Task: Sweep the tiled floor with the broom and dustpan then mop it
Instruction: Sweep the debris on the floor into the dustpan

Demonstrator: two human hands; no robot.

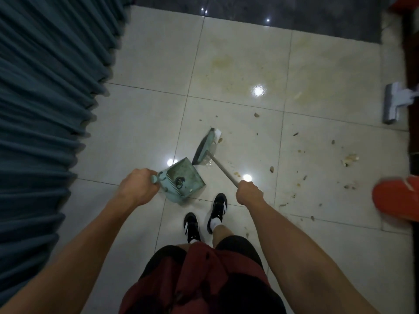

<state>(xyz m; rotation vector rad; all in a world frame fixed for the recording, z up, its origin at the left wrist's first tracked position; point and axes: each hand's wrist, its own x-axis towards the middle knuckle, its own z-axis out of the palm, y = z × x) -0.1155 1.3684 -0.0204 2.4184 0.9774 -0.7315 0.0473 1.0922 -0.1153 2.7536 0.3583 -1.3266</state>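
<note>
So the person is standing on the pale tiled floor (145, 123), looking straight down. The left hand (136, 186) is wrapping tight around the handle of the light green dustpan (183, 180), which is sitting on the floor just ahead of the black-and-white shoes (216, 211), its open mouth facing away toward the broom. There's a bit of dark junk already lying in the pan. The right hand (249, 192) is clenching the thin pole of the broom (205, 147), and the broom head is resting on the tile right at the dustpan's far lip, nudging some crumbs and a white scrap. Loads of debris (350, 158) is scattering over the tiles toward the floor's right edge, plus a yellowish stain further out. A mop head (395, 103) is lying by the right edge, a teal curtain (45, 109) is hanging along the left edge, and something red (395, 200) is poking in low on the right.
</note>
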